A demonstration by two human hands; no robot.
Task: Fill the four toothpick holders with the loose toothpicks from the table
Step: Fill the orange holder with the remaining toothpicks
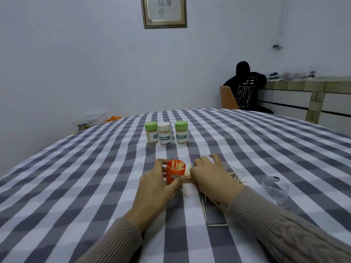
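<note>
An orange toothpick holder (175, 173) stands open on the checked tablecloth, with toothpicks sticking up inside it. My left hand (157, 184) grips it from the left, fingers curled round its wall. Just to its right, my right hand (210, 174) lies palm down over a heap of loose toothpicks (201, 203), fingers bent on them; what it holds is hidden. Further back stand three capped holders in a row: one with a green cap (151, 132), one with a white cap (164, 133) and another with a green cap (181, 132), all holding toothpicks.
A clear plastic cover (275, 188) lies on the table (76, 177) to the right of my right hand. Stray toothpicks spread toward it and toward me. A person in black sits on an orange chair (227, 97) at a counter behind the table.
</note>
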